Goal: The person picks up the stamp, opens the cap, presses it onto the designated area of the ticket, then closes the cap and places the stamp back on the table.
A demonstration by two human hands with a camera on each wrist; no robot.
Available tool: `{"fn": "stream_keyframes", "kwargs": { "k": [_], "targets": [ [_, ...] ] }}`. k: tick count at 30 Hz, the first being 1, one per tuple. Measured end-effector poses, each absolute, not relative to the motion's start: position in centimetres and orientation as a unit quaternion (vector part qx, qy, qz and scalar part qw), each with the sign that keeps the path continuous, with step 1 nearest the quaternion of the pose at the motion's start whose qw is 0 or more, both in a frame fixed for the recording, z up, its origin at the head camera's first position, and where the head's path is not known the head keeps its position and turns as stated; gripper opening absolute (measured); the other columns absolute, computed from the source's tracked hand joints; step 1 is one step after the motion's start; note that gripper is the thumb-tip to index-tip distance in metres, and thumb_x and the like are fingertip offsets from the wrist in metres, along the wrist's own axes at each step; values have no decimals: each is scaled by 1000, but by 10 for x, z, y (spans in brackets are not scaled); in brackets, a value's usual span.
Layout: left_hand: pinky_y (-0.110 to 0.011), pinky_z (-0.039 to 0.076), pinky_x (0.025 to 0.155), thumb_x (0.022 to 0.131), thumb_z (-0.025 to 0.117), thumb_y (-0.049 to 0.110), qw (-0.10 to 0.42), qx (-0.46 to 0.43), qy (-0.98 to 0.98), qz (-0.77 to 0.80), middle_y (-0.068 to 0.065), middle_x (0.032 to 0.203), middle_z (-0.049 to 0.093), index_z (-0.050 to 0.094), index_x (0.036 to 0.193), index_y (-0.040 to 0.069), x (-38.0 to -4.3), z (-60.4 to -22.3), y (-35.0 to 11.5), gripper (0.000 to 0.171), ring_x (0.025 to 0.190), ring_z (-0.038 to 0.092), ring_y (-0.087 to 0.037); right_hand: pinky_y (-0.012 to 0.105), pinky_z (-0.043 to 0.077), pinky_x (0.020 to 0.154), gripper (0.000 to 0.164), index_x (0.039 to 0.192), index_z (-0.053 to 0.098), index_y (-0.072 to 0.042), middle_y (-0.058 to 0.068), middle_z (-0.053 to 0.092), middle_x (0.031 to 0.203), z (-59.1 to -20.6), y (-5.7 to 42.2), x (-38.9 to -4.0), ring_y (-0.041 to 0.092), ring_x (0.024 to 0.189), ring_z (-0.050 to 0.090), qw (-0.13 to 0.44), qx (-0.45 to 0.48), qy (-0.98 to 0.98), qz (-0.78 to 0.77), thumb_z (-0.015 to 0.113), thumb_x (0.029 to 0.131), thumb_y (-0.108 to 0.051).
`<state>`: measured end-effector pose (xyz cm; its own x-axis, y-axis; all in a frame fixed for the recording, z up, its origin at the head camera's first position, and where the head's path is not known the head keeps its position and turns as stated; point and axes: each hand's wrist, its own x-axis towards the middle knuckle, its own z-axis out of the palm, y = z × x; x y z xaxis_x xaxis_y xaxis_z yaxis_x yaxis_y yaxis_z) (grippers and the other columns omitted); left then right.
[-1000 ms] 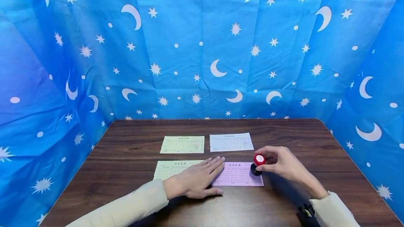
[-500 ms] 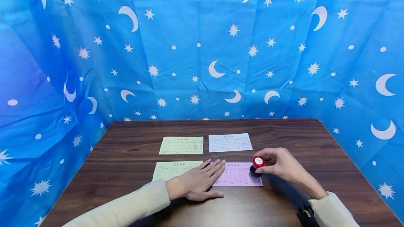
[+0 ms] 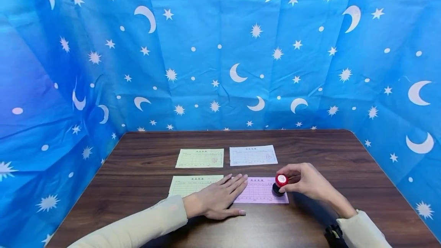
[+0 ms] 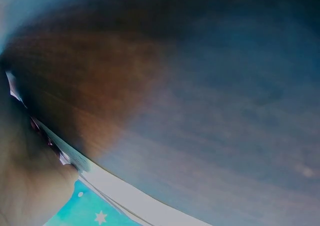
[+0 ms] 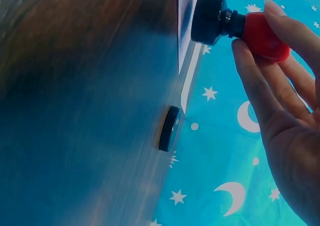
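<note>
My right hand [image 3: 311, 183] pinches a stamp by its red knob [image 3: 281, 180] between thumb and fingertips. The stamp's black round base [image 3: 277, 190] is at the right end of a pink form slip [image 3: 256, 190]. In the right wrist view the black base [image 5: 209, 18] faces the slip, close over it. My left hand [image 3: 220, 198] lies flat, fingers straight, across the pink slip's left end and the right part of a pale green slip [image 3: 182, 186]. The left wrist view is mostly dark, blurred tabletop.
Farther back on the brown wooden table [image 3: 155, 141] lie a yellow-green slip [image 3: 196, 159] and a white slip [image 3: 249, 157], each with a red mark at its right. A black round lid [image 5: 170, 129] sits on the table near the right hand. A blue star-patterned curtain [image 3: 200, 68] surrounds the table.
The stamp and right hand have shifted slightly toward the near edge and left over the pink slip. The left hand stays in place; the head view wobbles a little.
</note>
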<state>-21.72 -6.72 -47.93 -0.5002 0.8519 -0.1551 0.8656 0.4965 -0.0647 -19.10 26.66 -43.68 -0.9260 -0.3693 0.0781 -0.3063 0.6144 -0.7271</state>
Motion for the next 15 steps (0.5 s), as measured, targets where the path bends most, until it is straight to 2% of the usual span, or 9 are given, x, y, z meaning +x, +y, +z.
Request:
{"fn": "stream_keyframes", "kwargs": {
  "k": [15],
  "targets": [
    [-45,19,136,106,17,73,53,492,865,-80,-9,179,11,12,170,9,-216,-480,-68,90,166,15,-25,38,66,89,36,114,77,-14,5,79,110,-436,261,-188,19,100,74,58,-185,898,-395,92,82,-23]
  ]
}}
